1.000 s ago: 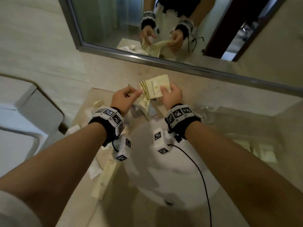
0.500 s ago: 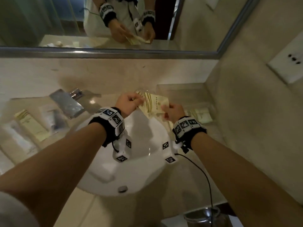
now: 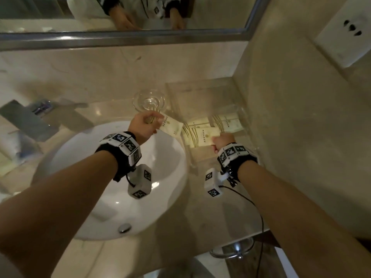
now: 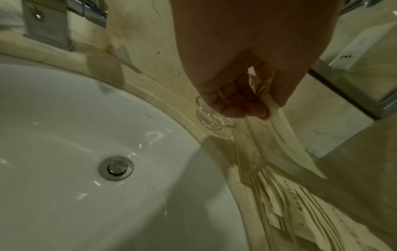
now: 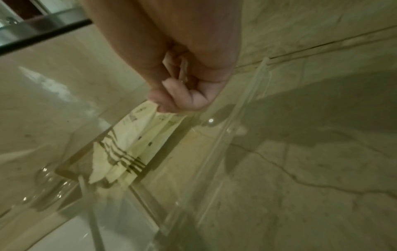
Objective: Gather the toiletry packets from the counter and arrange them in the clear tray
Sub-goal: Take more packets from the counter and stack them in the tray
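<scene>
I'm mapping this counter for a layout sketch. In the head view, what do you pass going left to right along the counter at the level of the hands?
Faucet → left hand → packet it holds → packet in the right hand → right hand → right wall of the clear tray.

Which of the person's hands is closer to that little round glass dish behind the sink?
The left. The left hand, gripping a packet, is just in front of the glass dish. The right hand is farther off, over the clear tray, pinching another packet.
</scene>
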Demonstrator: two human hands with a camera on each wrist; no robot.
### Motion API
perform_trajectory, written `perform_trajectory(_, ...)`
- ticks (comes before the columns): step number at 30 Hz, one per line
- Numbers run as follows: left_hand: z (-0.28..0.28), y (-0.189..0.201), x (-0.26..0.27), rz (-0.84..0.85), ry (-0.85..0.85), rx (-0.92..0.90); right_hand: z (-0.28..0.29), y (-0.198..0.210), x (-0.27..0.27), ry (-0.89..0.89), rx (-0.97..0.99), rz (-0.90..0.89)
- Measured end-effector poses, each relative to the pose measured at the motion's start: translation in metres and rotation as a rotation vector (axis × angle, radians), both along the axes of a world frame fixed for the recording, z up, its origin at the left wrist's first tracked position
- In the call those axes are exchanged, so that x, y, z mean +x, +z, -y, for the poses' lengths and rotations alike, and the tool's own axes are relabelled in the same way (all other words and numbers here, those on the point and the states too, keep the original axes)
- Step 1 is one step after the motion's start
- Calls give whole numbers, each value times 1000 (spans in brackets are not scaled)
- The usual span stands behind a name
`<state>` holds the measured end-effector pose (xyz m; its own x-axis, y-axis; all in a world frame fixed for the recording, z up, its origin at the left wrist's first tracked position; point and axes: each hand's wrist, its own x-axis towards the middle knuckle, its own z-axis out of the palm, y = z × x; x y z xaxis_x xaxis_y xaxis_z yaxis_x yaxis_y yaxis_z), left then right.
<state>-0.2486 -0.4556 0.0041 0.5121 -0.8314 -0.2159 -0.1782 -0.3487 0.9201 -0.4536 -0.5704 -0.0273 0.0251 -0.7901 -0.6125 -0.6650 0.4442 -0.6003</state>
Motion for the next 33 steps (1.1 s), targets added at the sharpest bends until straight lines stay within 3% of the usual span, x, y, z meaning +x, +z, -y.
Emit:
perform_trajectory(3, -3, -5, 2, 1, 25, 34, 3, -8, 8, 62, 0, 45)
perform_trajectory(9, -7, -7, 9, -49, 54, 38, 9, -5, 23, -160, 6, 195)
perform_trajectory(16, -8, -1, 6, -80, 42, 52, 8, -2, 30, -199, 26, 366)
perform_trajectory(22, -1, 10, -2, -172, 0, 38, -4, 13, 27, -167, -68, 278)
perform_trajectory(25, 7, 14, -10, -252, 12, 14, -11, 23, 22, -158, -23, 214)
perform_trajectory(33, 31, 15, -46, -394, -36, -33, -23, 33, 3, -20, 132, 621)
